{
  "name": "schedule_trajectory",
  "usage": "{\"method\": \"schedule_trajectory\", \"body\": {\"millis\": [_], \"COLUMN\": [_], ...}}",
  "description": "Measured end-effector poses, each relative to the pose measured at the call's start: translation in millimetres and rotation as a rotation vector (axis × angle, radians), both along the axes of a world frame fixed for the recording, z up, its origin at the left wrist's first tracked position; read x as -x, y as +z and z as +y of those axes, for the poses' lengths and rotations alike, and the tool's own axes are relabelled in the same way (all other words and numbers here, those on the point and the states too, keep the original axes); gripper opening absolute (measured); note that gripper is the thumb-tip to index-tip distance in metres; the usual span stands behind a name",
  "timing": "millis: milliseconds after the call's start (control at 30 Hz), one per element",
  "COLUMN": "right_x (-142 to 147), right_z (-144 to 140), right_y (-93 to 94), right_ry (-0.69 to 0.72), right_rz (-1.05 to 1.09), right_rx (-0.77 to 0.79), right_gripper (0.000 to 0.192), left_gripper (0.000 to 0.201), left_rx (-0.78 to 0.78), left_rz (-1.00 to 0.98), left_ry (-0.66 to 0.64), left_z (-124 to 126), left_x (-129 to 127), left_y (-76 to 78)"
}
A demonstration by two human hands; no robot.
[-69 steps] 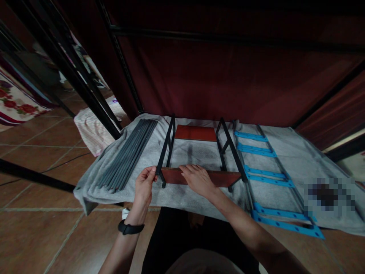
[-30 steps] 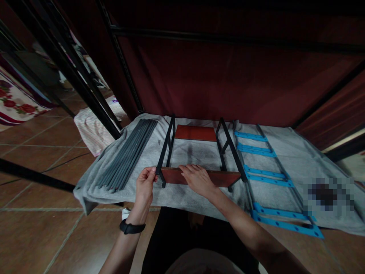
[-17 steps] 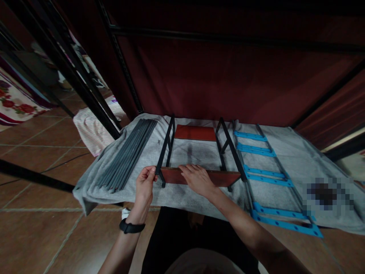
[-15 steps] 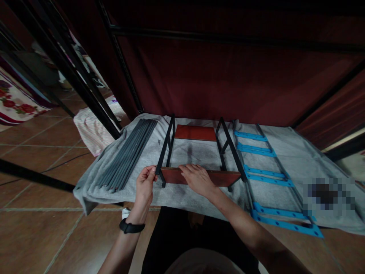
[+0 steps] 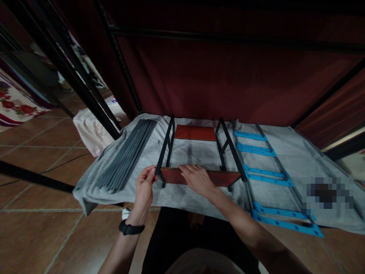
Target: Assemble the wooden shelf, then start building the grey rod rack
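Observation:
In front of me a small rack with black metal side frames [image 5: 165, 145] lies on the grey cloth. Two red-brown boards join its sides: a near board [image 5: 172, 176] standing on edge and a far board [image 5: 195, 133]. My left hand [image 5: 145, 185] is at the near left corner, thumb and fingertips pinched together against the outside of the black frame; whatever is between them is too small to make out. My right hand [image 5: 197, 180] grips the near board around its middle, fingers over its upper edge.
Several grey metal rods [image 5: 128, 154] lie side by side on the left. To the right are blue-bracketed dark rods [image 5: 269, 182]. Small dark hardware [image 5: 159, 142] rests left of the rack. A blurred-out patch [image 5: 326, 194] hides something at far right. Black posts [image 5: 85, 87] stand at left.
Both hands stay in the same places, with only a very slight shift of the left fingers at the corner. The rack has not moved.

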State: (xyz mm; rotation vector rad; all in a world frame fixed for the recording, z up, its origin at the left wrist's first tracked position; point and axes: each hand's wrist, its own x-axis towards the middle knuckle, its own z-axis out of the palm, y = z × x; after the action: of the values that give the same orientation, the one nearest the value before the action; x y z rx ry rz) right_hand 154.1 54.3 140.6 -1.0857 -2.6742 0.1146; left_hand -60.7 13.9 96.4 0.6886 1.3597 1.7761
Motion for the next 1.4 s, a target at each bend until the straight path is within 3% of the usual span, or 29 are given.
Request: {"method": "schedule_trajectory", "body": {"millis": [633, 1400], "right_x": [0.0, 0.4], "right_z": [0.3, -0.3], "right_y": [0.4, 1.3], "right_ry": [0.000, -0.004], "right_rz": [-0.001, 0.008], "right_rx": [0.003, -0.004], "right_gripper": [0.033, 0.033], "left_gripper": [0.036, 0.039], "left_rx": [0.032, 0.018], "left_rz": [0.003, -0.021], "left_ry": [0.046, 0.017], "left_z": [2.8, 0.7], "left_x": [0.4, 0.3], "left_y": [-1.6, -0.9]}}
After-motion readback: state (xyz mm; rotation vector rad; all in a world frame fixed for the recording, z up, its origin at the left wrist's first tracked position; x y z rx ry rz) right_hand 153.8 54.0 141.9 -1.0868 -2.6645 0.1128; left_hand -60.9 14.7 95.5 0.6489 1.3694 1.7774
